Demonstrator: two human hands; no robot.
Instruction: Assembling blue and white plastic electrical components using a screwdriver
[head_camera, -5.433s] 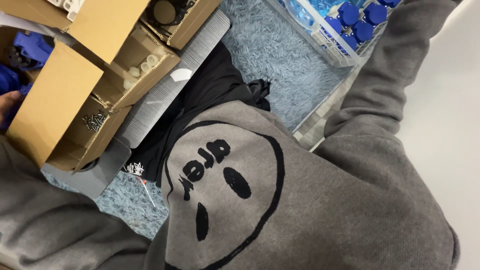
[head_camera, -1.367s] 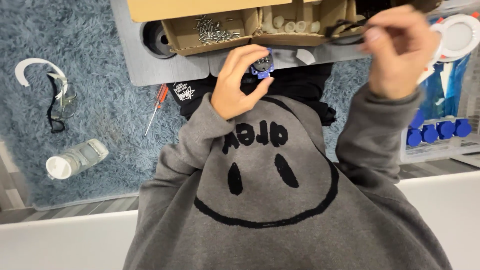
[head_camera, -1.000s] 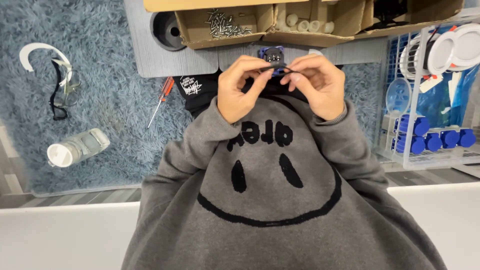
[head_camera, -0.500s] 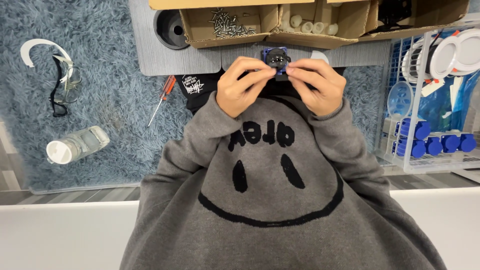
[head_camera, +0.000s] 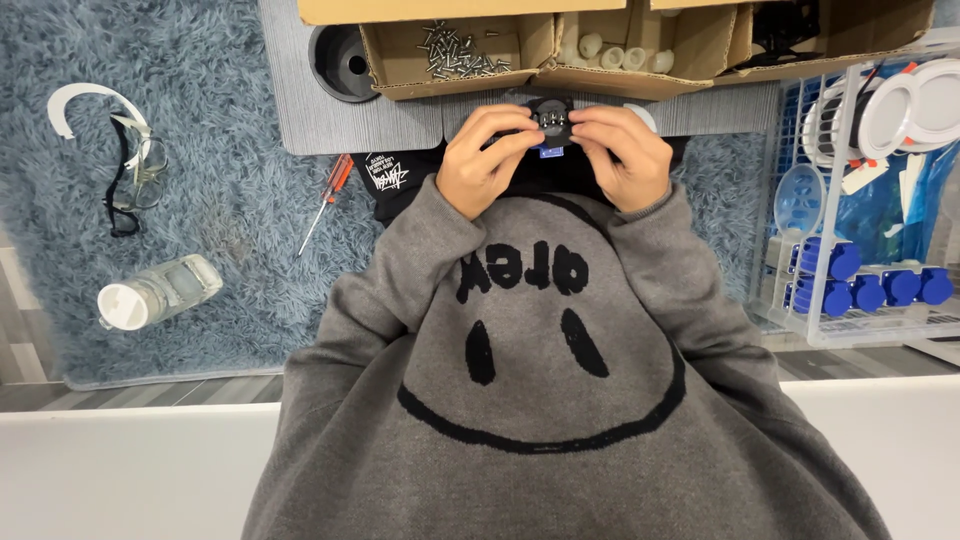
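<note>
I hold a small black and blue round part (head_camera: 550, 125) in front of my chest with both hands. My left hand (head_camera: 488, 158) grips its left side with curled fingers. My right hand (head_camera: 622, 152) pinches its right side with fingertips on top. The part sits just in front of a row of open cardboard boxes (head_camera: 545, 55). One compartment holds several loose screws (head_camera: 455, 48); another holds small white cylinders (head_camera: 610, 52).
A red-handled screwdriver (head_camera: 326, 202), a lying plastic bottle (head_camera: 160, 291) and safety glasses (head_camera: 135, 175) rest on the blue shaggy rug at left. A clear bin (head_camera: 860, 270) with several blue parts and white round housings stands at right. A black round part (head_camera: 345, 62) sits on the grey mat.
My right hand came down from the upper right and joined my left hand on the small part. Both hands now hold it together, almost still.
</note>
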